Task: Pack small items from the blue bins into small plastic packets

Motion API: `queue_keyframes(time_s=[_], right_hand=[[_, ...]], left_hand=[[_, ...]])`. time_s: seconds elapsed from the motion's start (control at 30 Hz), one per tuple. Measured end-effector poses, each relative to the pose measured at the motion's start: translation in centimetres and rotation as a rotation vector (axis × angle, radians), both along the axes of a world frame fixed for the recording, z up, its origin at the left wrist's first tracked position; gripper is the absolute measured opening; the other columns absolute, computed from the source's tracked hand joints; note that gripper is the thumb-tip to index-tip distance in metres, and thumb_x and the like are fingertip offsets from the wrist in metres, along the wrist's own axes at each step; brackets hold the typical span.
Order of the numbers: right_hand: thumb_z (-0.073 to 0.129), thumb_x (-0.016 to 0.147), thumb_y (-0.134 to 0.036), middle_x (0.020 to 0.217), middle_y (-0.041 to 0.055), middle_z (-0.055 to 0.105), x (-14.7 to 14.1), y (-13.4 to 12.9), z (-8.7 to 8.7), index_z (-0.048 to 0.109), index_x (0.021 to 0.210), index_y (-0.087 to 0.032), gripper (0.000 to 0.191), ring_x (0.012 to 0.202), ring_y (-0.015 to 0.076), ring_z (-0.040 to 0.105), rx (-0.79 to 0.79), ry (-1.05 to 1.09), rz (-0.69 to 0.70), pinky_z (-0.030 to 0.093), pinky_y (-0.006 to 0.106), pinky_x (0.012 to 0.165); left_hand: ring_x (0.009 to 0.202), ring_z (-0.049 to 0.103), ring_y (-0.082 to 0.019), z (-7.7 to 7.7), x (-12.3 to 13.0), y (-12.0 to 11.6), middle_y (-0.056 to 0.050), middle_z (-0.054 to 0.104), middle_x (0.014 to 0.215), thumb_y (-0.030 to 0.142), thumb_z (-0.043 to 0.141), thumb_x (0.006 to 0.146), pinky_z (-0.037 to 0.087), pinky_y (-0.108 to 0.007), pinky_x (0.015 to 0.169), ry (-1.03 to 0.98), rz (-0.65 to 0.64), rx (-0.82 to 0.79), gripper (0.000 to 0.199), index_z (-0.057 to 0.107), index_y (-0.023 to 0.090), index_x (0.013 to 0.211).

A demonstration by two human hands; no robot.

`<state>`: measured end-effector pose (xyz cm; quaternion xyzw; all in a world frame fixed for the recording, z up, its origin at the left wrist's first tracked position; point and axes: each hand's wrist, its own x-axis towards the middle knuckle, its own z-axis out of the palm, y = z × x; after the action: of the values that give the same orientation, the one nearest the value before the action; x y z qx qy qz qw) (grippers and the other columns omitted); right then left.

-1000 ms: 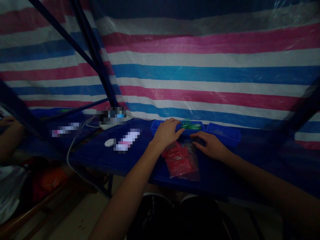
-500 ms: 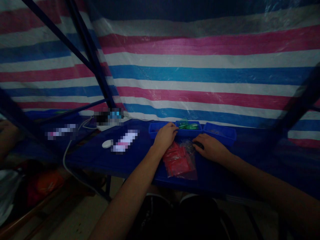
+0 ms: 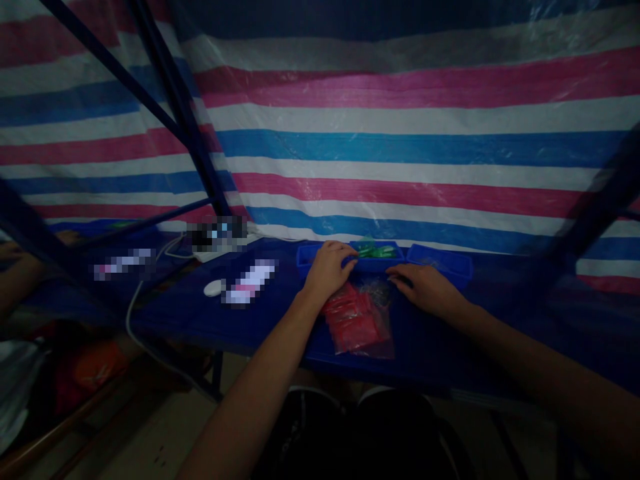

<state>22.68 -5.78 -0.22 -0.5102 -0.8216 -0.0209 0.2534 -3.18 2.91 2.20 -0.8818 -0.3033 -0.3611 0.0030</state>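
My left hand point(image 3: 331, 268) is at the front of the left blue tray point(image 3: 303, 255), fingers bent over its edge and thumb apart. Nothing shows in its grasp. To the right, my right hand point(image 3: 423, 287) hovers low in front of the right blue tray point(image 3: 457, 262). Its fingers reach forward with the thumb apart, and no object is visible between them. The middle blue tray point(image 3: 377, 266) contains green packets point(image 3: 379, 252). Between my forearms lies a clear plastic bag with red packets point(image 3: 354, 327). Small contents of the outer trays are too dim to make out.
A white round object point(image 3: 215, 288) and a blurred phone-like item point(image 3: 250, 281) lie on the blue table point(image 3: 190, 313) at left. Behind them is a white power strip point(image 3: 227, 245) with cables. Blue metal posts point(image 3: 195, 140) frame the space. Another person's arm point(image 3: 20, 287) shows at far left.
My right hand's fingers have straightened and moved slightly forward and up. A dark shape by its thumb no longer shows as before. My left hand has shifted slightly, its thumb now spread.
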Motion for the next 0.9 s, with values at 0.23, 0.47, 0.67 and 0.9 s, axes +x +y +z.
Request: queue_keyframes(time_s=[0.23, 0.47, 0.67, 0.9], right_hand=[[0.072, 0.089, -0.041, 0.104, 0.0074, 0.079, -0.7, -0.2, 0.8, 0.071, 0.115, -0.023, 0.032, 0.097, 0.0267, 0.075, -0.012, 0.700, -0.021, 0.059, 0.045, 0.092], [0.083, 0.077, -0.049, 0.102, 0.0075, 0.079, -2.0, -0.3, 0.2, 0.070, 0.110, -0.021, 0.045, 0.090, 0.0220, 0.075, -0.284, 1.117, 0.084, 0.061, 0.036, 0.079], [0.086, 0.074, -0.043, 0.102, 0.0070, 0.077, -2.5, -0.2, -0.1, 0.068, 0.111, -0.020, 0.046, 0.089, 0.0210, 0.074, -0.328, 1.203, 0.171, 0.063, 0.039, 0.084], [0.088, 0.073, -0.039, 0.103, 0.0074, 0.076, -2.4, -0.1, -0.6, 0.067, 0.111, -0.021, 0.047, 0.094, 0.0213, 0.074, -0.313, 1.160, 0.197, 0.060, 0.042, 0.095]], left_hand=[[0.115, 0.061, -0.021, 0.5, 0.6, -2.9, -0.007, 0.073, 0.118, 0.042, 0.065, 0.096, 0.045, -0.040, 0.108, -0.047, -0.105, -0.048, 0.033, 0.070, 0.021, 0.121], [0.102, 0.068, -0.021, 0.5, 1.3, -3.4, -0.005, 0.077, 0.106, 0.037, 0.059, 0.099, 0.050, -0.038, 0.097, -0.018, -0.187, -0.161, 0.023, 0.076, 0.022, 0.105], [0.095, 0.071, -0.019, 0.7, 1.5, -3.8, -0.005, 0.078, 0.102, 0.034, 0.061, 0.097, 0.053, -0.033, 0.089, -0.132, -0.238, -0.264, 0.021, 0.075, 0.020, 0.101], [0.084, 0.071, -0.017, 0.3, 1.7, -3.8, -0.004, 0.077, 0.092, 0.026, 0.064, 0.091, 0.054, -0.030, 0.082, -0.143, -0.270, -0.306, 0.014, 0.074, 0.017, 0.094]])
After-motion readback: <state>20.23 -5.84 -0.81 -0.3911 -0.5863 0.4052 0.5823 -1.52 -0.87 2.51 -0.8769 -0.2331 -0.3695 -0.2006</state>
